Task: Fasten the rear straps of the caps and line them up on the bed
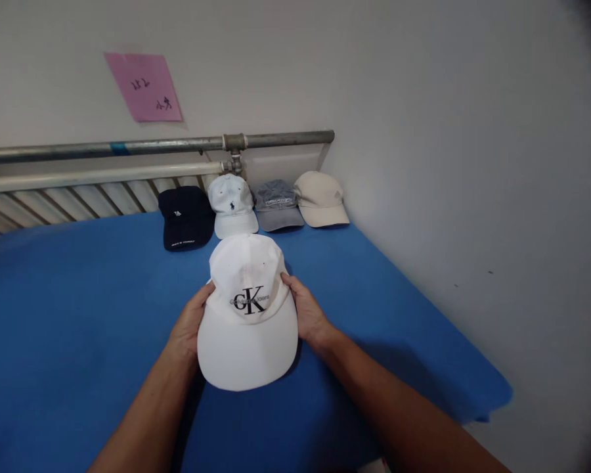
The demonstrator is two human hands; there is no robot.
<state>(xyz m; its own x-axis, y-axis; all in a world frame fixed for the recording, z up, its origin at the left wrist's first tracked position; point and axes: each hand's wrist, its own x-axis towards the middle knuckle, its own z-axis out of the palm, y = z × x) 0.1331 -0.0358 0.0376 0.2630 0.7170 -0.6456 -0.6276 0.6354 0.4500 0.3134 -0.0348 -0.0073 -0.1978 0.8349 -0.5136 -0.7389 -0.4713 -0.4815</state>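
Note:
A white baseball cap (249,355) with black lettering on its front is held between my two hands, its brim toward me. My left hand (192,322) grips the cap's left side, with the fingers mostly hidden behind it. On the opposite side my right hand (308,312) is closed on the edge, thumb showing in front. Behind it stand a black cap (190,217), a white cap with a small dark emblem (233,207), a grey cap (278,205) and a beige cap (320,199), side by side.
Blue cloth (79,315) covers the flat surface under the caps. Along the back run a metal pipe (177,146) and a white radiator (54,207). A pink note (148,89) is stuck on the wall above. A bare wall (463,197) rises on the right.

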